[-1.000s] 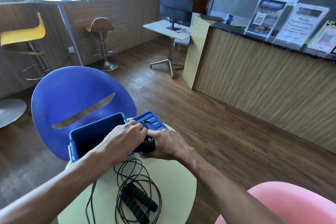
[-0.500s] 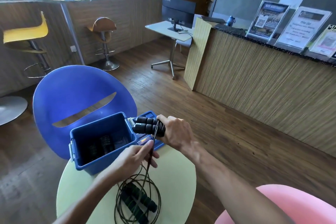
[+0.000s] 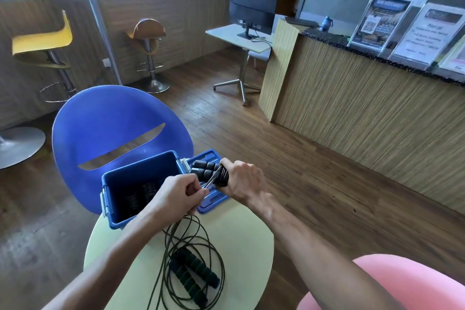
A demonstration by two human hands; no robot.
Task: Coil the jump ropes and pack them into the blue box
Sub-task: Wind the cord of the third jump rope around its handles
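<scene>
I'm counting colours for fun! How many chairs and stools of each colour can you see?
Blue chair: 1
Pink chair: 1
Yellow stool: 1
Brown stool: 1
Total: 4

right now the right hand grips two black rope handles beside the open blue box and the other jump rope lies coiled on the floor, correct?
Not quite. The head view shows the other jump rope coiled on the round pale table, not the floor. The right hand does grip the two black handles beside the open blue box.
</scene>
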